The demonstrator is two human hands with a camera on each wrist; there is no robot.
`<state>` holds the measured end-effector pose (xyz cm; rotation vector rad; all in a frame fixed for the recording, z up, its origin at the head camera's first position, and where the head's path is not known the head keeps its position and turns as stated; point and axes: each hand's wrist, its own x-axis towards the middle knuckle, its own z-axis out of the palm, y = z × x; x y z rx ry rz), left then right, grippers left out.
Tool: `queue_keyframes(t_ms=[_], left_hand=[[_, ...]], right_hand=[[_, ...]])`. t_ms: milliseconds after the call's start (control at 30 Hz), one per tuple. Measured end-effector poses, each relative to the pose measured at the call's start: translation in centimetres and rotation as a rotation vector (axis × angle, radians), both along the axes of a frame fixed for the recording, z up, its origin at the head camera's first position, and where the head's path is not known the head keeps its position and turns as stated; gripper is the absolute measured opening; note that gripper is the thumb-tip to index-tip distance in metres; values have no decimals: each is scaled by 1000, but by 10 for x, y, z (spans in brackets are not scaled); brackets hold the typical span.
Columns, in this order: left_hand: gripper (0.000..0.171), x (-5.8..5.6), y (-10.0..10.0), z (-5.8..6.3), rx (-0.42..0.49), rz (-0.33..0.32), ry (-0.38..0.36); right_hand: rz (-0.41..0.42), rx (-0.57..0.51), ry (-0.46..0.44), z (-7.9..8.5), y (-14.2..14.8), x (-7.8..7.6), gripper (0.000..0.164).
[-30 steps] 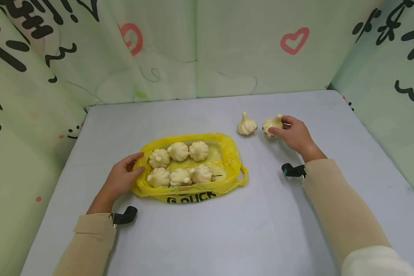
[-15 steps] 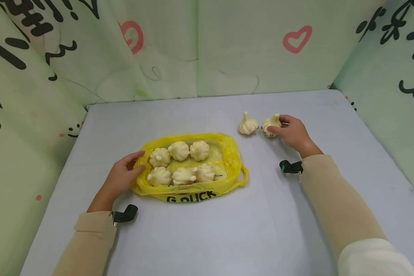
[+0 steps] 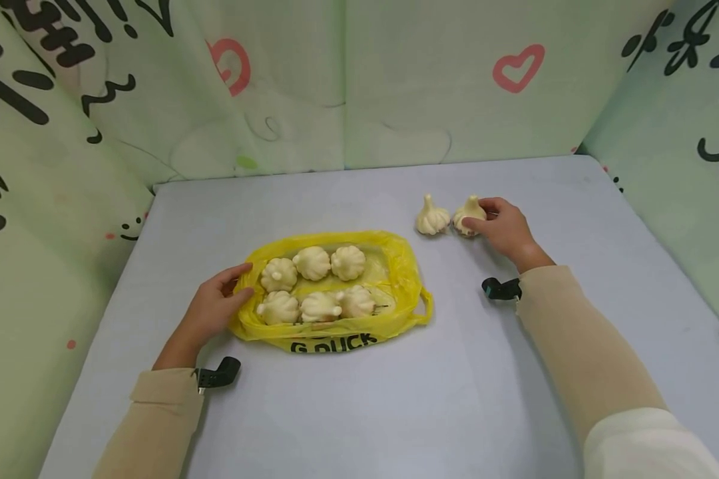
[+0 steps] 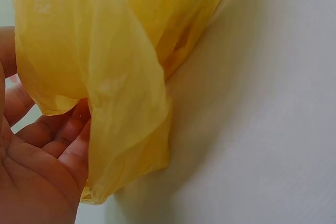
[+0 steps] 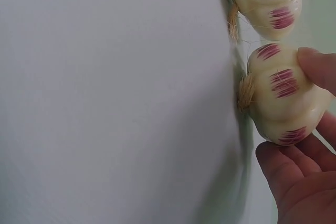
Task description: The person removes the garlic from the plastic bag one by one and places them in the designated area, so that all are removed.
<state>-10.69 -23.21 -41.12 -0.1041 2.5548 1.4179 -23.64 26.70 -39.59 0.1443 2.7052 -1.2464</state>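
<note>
At the back right of the table, my right hand (image 3: 508,231) pinches a cream garlic bulb (image 3: 471,209) between thumb and fingers. The right wrist view shows purple streaks and a tuft of straw-like roots on this held bulb (image 5: 281,95). Close to its left stands a second garlic bulb (image 3: 433,219), stem up. A yellow plastic bag (image 3: 403,266) lies wide-mouthed left of centre, with several garlic bulbs (image 3: 347,262) inside in two rows. My left hand (image 3: 211,305) holds the bag's left edge; in the left wrist view, thin film (image 4: 126,82) covers some fingertips.
A pale cloth-covered table (image 3: 359,412) lies under everything. Green printed curtains (image 3: 407,86) stand along its back and sides. The bag's loop handle (image 3: 424,307) sticks out to the right. A small black camera (image 3: 218,372) is strapped to each wrist.
My right hand has moved the held garlic bulb left, narrowing the gap to the standing one. In the bag, the front middle bulb has tipped and shifted right. The left hand stays at the bag.
</note>
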Motion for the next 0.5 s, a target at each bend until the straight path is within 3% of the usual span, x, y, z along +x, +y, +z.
queue_keyframes(t_ms=[500], left_hand=[[55,-1,1,-1,9,-1,10]], right_hand=[[-55,28,14,-2,-3,1,76]])
